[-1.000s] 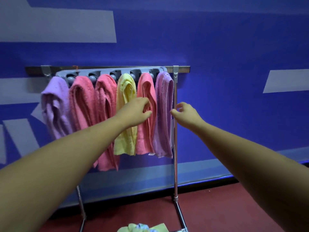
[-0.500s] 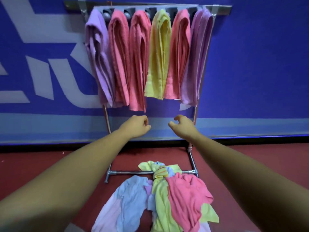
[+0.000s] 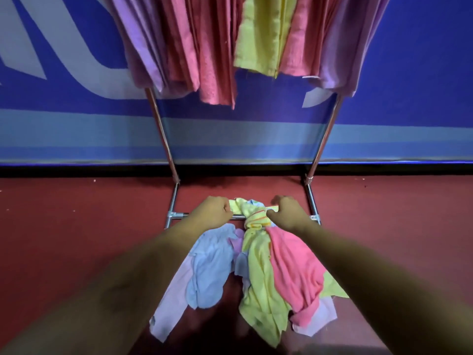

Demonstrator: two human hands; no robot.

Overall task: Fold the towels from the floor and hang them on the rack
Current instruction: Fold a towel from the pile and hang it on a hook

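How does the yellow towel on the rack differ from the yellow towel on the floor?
The rack towel hangs folded and smooth; the floor towel lies crumpled. The rack towel hangs clear of the floor; the floor towel drapes over the base bar. Both are yellow.

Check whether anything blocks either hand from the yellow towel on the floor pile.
Nothing visible does. Left hand and right hand flank the yellow towel where it drapes over the rack's base bar. Lower down, the pink towel overlaps its right edge.
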